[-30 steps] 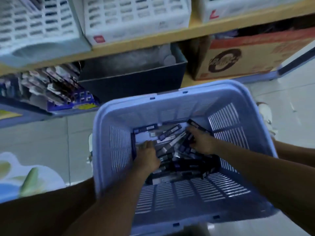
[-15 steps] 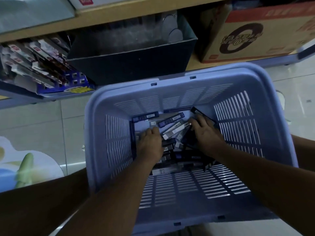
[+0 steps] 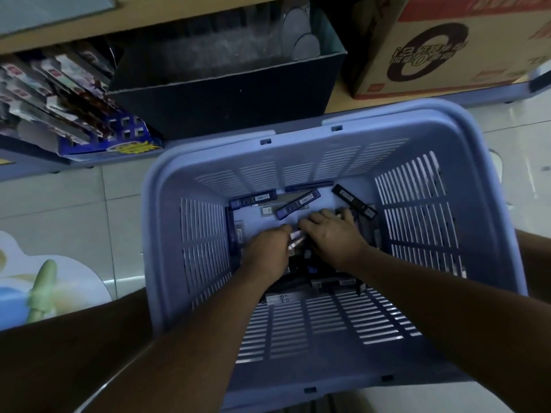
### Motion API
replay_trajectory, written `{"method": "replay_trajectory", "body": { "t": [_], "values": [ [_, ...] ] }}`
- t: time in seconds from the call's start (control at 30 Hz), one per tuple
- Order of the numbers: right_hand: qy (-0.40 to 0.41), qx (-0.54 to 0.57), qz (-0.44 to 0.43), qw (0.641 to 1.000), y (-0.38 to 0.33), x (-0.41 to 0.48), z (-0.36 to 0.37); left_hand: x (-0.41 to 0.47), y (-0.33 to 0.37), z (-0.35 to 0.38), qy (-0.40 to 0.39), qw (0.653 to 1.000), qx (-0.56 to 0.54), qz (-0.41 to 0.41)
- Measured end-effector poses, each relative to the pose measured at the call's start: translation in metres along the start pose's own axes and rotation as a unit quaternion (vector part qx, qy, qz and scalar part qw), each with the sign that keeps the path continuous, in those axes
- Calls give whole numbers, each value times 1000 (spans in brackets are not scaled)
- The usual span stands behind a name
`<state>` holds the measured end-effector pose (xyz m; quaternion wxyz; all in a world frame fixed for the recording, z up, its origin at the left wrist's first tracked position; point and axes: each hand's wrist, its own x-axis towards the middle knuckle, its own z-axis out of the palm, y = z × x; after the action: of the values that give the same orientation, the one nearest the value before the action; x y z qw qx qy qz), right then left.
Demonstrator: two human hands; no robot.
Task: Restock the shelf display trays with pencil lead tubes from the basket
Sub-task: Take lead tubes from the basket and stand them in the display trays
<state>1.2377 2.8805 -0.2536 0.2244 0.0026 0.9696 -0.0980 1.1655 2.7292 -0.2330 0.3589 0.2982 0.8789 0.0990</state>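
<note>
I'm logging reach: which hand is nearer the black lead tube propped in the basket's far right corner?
Right. The right hand lies just beside the black tube, on the person's side of it; the left hand is farther left, beyond the right hand.

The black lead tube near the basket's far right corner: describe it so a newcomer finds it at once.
Start at the big lilac basket. On its bottom, toward the far right corner beyond the right hand, the black tube lies slanted. The loose tubes left of it are blue.
</note>
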Motion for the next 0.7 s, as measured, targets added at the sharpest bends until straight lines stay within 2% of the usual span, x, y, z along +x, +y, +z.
{"method": "replay_trajectory", "body": {
  "t": [0.07,0.2,0.3,0.37,0.43,0.5,0.53,0.57,0.7],
  "values": [
    [-13,24,3,1000,0,3,-2,-1,-1,-6,-9,999,-35,-11],
    [-70,94,2,993,17,-1,-19,3,1,-24,-47,967,-234,-84],
    [-118,141,12,983,30,-8,-38,8,-1,-37,-109,957,-244,-110],
    [-127,223,74,964,33,-12,-56,4,-3,-48,-122,956,-239,-117],
    [-104,361,149,915,31,-13,-78,-1,3,-64,-130,959,-233,-98],
    [-105,520,187,827,24,-13,-105,-8,19,-86,-135,965,-217,-53],
    [-127,579,181,784,20,-14,-119,-13,29,-99,-131,968,-213,-28],
    [-159,612,160,758,17,-16,-133,-18,40,-112,-124,971,-204,-4],
    [-281,681,56,674,14,-34,-180,-44,69,-161,-101,983,-123,95]
  ]
}}
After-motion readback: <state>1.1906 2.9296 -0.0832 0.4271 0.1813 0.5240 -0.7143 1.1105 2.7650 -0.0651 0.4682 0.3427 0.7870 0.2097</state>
